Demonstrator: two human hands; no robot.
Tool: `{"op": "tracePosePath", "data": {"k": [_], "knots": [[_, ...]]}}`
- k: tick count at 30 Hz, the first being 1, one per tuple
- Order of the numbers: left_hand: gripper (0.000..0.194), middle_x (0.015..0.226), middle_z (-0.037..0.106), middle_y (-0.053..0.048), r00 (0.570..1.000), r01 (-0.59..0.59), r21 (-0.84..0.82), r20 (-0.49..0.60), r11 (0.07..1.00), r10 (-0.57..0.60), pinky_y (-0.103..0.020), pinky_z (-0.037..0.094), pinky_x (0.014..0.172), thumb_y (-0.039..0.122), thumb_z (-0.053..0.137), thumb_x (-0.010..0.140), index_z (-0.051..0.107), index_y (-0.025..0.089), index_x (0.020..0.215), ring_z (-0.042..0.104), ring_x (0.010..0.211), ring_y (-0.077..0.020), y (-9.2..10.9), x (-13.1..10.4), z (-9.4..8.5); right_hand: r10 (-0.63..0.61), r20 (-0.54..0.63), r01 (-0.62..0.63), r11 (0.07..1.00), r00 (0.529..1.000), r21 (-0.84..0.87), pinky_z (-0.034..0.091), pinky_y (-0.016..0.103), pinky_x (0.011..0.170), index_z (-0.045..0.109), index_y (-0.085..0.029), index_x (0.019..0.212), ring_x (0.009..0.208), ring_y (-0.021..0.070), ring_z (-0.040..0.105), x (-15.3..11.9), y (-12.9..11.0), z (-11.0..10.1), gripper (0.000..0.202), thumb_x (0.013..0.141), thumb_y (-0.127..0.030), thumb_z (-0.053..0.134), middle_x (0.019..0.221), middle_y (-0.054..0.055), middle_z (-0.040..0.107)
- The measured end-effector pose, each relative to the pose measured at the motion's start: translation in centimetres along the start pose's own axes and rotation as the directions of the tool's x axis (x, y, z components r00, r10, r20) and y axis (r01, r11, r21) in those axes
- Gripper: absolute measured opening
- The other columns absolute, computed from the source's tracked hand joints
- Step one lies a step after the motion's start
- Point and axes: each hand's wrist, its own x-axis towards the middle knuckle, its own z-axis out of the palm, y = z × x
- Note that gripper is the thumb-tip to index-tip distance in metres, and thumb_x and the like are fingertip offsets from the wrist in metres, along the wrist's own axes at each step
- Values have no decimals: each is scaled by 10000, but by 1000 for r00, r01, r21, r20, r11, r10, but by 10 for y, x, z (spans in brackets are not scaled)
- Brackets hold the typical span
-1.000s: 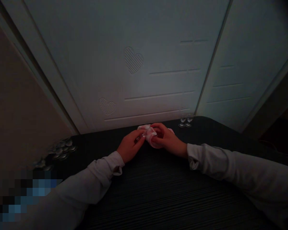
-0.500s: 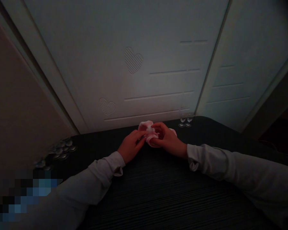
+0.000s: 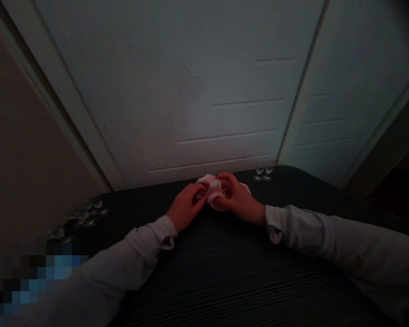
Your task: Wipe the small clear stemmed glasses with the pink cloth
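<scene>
My left hand (image 3: 186,206) has its fingers closed around a small stemmed glass (image 3: 198,196), of which only a shiny bit shows between the thumb and fingers. Against the other end of that glass lies a pink and white cloth (image 3: 215,188), bunched up. My right hand (image 3: 236,197) grips the cloth, fingers over the top and thumb at the near side. One corner of the cloth sticks out behind the right hand. Most of the glass is hidden by the fingers and the cloth.
On the dark table (image 3: 197,272), two small stemmed glasses (image 3: 263,171) stand at the back right. Several more glasses (image 3: 87,211) cluster at the left edge. A pale panel (image 3: 129,91) with carved hearts rises behind the table. The room is dim.
My left fingers have curled in around the glass, where they stretched over the cloth before. The cloth's folds have shifted a little; my right hand stays nearly in place.
</scene>
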Motion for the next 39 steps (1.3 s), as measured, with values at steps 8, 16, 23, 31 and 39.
{"op": "tracePosePath", "data": {"k": [8,16,23,31,39], "knots": [[129,884,573,-53,1000,-28,25,0,999,28,-311,450,695,208,506,792,549,159,903,528,754,-155,1,1,-2,-64,-9,63,995,998,-81,436,335,781,408,-215,971,849,159,552,2,7,-3,371,654,-157,591,954,26,527],[127,893,591,-42,1000,-5,-24,-10,1000,5,-300,457,688,201,521,785,581,175,893,545,771,-153,1,2,-2,-87,-22,83,988,996,-126,431,318,744,389,-218,950,825,156,535,1,6,-2,348,662,-161,575,915,16,506],[134,890,596,-48,1000,9,-29,0,1000,-9,-299,456,699,200,524,786,591,159,894,548,769,-152,-2,2,-2,-92,7,92,986,996,-141,412,321,766,392,-217,922,859,162,525,2,4,-2,322,667,-159,579,911,16,524],[128,906,602,-43,1000,-17,-25,-16,1000,17,-306,458,711,183,526,781,587,176,893,551,786,-152,-2,2,-2,-103,-3,101,983,995,-152,406,319,748,421,-212,859,809,157,520,1,0,-2,256,668,-187,588,848,2,523],[118,879,595,-43,1000,2,-10,-7,1000,-2,-297,457,680,181,524,781,589,167,879,541,730,-142,0,2,-2,-97,11,98,986,995,-138,398,300,692,430,-212,824,713,138,491,1,1,-3,214,674,-188,581,778,-18,495]]}}
